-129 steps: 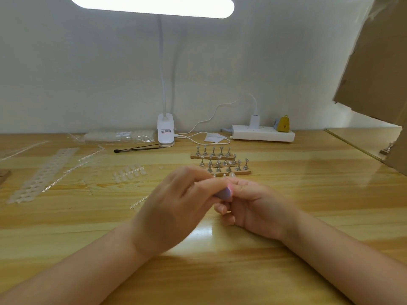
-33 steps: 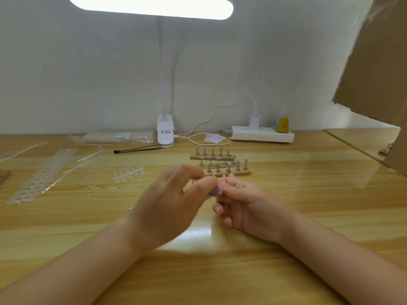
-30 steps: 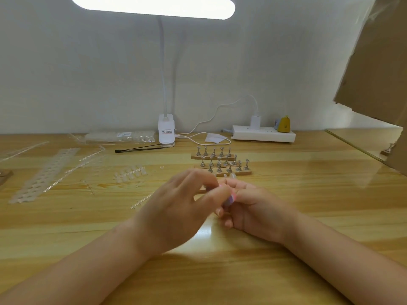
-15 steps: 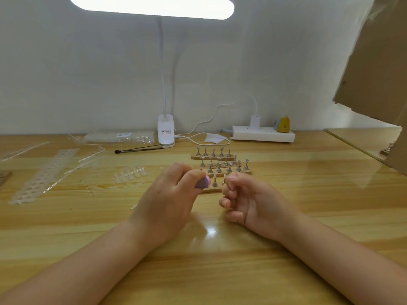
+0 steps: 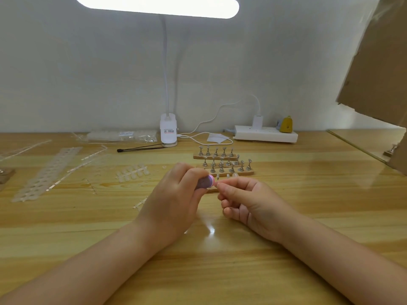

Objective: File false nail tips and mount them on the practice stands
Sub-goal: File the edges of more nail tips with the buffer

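On the wooden desk (image 5: pixel 286 216), our left hand (image 5: pixel 174 201) has brought the gripped purple file (image 5: pixel 206 181) back against the nail tip (image 5: pixel 218 183) pinched by our right hand (image 5: pixel 248 201) at 3 o'clock, so filing resumes.

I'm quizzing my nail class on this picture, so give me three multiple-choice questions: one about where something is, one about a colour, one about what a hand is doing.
1. Where is the power strip?
A. against the back wall
B. under the hands
C. on the cardboard

2. What colour is the nail file?
A. green
B. purple-pink
C. black

3. What is the right hand doing?
A. lying flat
B. pinching a small clear nail tip
C. holding the lamp

Answers: 1 A, it lies along the wall right of the lamp base. 2 B, its tip shows purple-pink in the left hand. 3 B, thumb and forefinger meet at the file.
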A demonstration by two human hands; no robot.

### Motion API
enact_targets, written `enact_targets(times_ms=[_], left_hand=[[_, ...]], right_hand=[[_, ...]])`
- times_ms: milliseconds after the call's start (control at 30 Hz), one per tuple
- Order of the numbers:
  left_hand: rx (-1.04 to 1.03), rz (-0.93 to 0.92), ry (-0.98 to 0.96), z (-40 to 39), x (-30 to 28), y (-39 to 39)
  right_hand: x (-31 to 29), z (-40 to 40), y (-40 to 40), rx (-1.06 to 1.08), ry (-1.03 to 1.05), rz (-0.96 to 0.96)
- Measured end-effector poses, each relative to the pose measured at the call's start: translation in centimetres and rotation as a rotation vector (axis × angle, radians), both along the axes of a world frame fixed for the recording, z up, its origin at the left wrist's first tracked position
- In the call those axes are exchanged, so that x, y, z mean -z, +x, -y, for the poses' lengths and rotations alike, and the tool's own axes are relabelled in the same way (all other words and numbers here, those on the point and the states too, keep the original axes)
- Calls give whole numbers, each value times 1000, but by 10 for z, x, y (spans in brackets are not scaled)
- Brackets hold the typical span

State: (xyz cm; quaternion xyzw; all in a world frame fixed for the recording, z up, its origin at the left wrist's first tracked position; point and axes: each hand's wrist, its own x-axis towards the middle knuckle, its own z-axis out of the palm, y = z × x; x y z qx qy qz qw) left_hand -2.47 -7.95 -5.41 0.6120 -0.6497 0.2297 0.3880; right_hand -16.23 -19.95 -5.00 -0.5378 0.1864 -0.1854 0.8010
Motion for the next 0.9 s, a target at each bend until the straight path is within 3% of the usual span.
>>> enact_targets(times_ms=[367, 500, 667, 767, 900], left_hand=[[54, -39, -31, 1, 5, 1], [194, 82, -53, 2, 2, 0], [64, 94, 15, 0, 0, 5], [147, 113, -92, 2, 0, 1], [99, 149, -16, 4, 4, -1]], right_hand=[[-1, 0, -1, 27, -29, -11], [0, 1, -3, -41, -60, 23], [-3, 3, -4, -92, -61, 49], [-1, 3, -4, -113, -70, 44], [-1, 3, -4, -120, -77, 28]])
